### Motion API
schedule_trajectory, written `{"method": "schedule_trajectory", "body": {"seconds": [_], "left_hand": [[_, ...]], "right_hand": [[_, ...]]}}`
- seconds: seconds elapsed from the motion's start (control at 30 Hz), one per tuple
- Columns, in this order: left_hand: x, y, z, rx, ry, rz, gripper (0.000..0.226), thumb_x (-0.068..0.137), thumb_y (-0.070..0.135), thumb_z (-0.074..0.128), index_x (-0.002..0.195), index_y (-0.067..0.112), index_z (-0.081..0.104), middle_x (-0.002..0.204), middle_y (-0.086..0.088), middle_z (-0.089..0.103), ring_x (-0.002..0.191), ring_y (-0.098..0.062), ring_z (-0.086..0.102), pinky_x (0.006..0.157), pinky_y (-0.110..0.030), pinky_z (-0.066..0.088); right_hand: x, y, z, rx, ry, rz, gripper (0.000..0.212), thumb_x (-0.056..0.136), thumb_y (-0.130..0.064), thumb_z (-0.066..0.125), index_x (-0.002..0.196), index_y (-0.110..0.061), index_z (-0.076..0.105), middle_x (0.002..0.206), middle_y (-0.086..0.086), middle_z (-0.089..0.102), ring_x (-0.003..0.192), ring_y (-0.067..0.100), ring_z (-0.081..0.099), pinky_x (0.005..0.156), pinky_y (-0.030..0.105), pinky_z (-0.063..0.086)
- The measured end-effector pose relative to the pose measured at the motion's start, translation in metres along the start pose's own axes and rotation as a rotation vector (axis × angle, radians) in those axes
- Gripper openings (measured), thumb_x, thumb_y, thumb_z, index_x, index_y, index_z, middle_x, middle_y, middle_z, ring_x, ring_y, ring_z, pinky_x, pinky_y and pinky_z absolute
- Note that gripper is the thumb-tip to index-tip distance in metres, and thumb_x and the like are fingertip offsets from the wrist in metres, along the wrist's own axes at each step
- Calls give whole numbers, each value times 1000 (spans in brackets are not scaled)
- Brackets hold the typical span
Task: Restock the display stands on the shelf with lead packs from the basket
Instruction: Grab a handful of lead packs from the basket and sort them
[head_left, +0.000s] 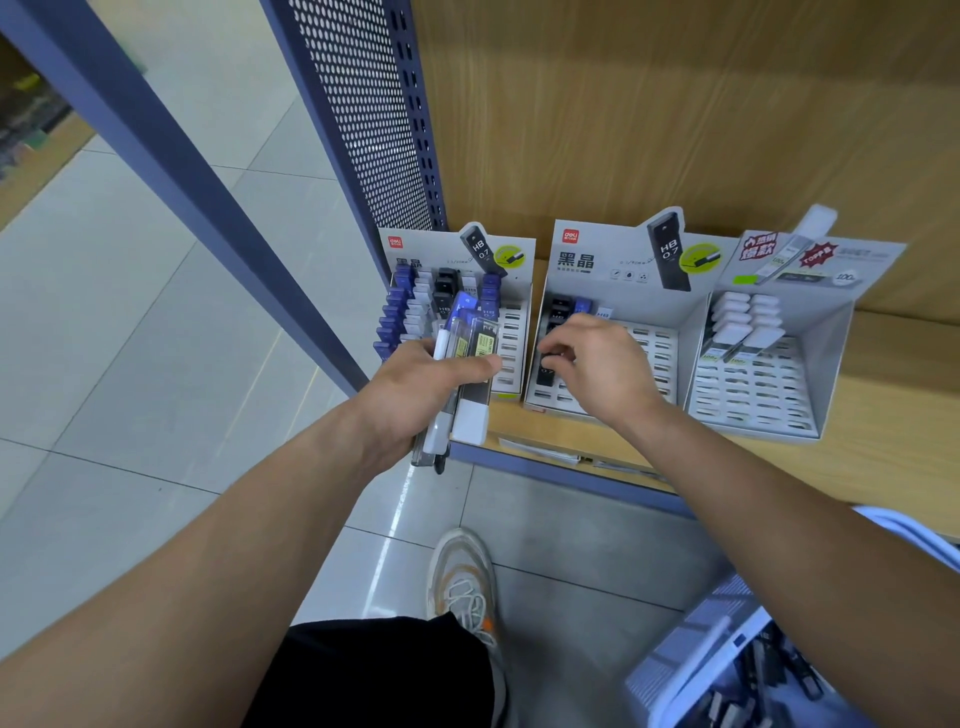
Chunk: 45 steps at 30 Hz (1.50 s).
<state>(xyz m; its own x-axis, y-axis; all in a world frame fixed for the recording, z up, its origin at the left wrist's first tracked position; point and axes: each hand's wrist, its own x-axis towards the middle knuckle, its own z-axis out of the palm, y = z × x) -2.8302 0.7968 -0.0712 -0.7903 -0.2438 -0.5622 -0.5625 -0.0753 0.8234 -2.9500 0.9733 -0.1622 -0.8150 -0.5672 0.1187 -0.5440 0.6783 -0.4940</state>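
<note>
Basket (693, 670) near right supplies stock. Left hand (415, 387) clasps spare lead packs (470, 345) as reserve; right hand (602, 369) fingers (558, 347) pinch a black pack (545, 373), apparently slotting it into middle stand (597, 260).

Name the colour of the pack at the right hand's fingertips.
The pack is black; head view.

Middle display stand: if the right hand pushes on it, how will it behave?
Probably light: the middle display stand looks like thin card with mostly empty slots. It may slide on the smooth wooden shelf if the right hand pushes.
</note>
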Motion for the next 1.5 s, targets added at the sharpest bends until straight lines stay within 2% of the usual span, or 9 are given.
{"method": "schedule_trajectory", "body": {"seconds": [0.33,0.43,0.57,0.7,0.9,1.0,1.23,1.37,1.5], "left_hand": [[0,0,1,-13,-6,8,17,89,26,75,105,19,73,93,2,79,76,-12,73,64,-28,53],[2,2,4,-17,-9,8,21,88,28,76,106,16,73,94,-2,79,78,-16,73,64,-29,53],[2,5,13,-23,-14,20,25,88,25,76,108,10,72,85,-5,76,72,-20,71,58,-27,53],[-2,11,26,-60,-60,48,21,91,19,73,105,4,72,84,-11,72,78,-27,70,72,-37,56],[-7,28,46,-71,-67,70,30,90,26,75,112,6,72,96,-13,77,83,-27,74,65,-32,57],[-9,37,56,-86,-82,93,19,93,24,71,99,6,72,78,-4,73,63,-19,67,52,-26,52],[-10,49,72,-103,-76,101,16,97,13,65,83,6,64,58,-1,61,49,-14,53,42,-20,45],[-6,47,76,-89,-74,114,14,97,11,65,83,6,65,70,-4,63,53,-15,54,43,-21,45],[-3,43,73,-69,-69,110,13,95,12,67,83,8,66,77,-6,63,56,-16,55,44,-22,47]], "right_hand": [[-11,-3,-2,95,-7,106,13,88,-24,73,102,-25,74,94,-9,68,84,11,64,77,35,56],[-26,-29,-27,459,76,190,7,90,-22,70,97,-23,73,84,-10,71,77,4,66,72,20,54],[-51,-63,-52,966,-187,301,19,90,-21,73,106,-15,66,79,9,72,70,20,70,69,35,59],[-56,-77,-55,1035,-198,353,35,83,-24,79,107,-10,57,76,10,71,67,19,69,74,43,62],[-55,-66,-70,1166,-116,427,24,87,-12,76,104,-10,60,70,10,59,71,19,61,68,39,61],[-60,-56,-83,1239,-91,435,10,95,-10,64,105,-12,64,79,5,68,83,24,69,69,37,61],[-72,-12,-106,1109,-20,445,19,102,-17,51,115,-20,65,85,6,65,56,20,53,46,28,41],[-72,14,-106,1094,-22,475,26,105,-29,47,115,-19,69,78,2,48,60,13,32,53,27,29],[-71,27,-104,1042,-28,474,25,104,-20,49,117,-20,71,73,0,43,64,14,38,58,29,35]]}}
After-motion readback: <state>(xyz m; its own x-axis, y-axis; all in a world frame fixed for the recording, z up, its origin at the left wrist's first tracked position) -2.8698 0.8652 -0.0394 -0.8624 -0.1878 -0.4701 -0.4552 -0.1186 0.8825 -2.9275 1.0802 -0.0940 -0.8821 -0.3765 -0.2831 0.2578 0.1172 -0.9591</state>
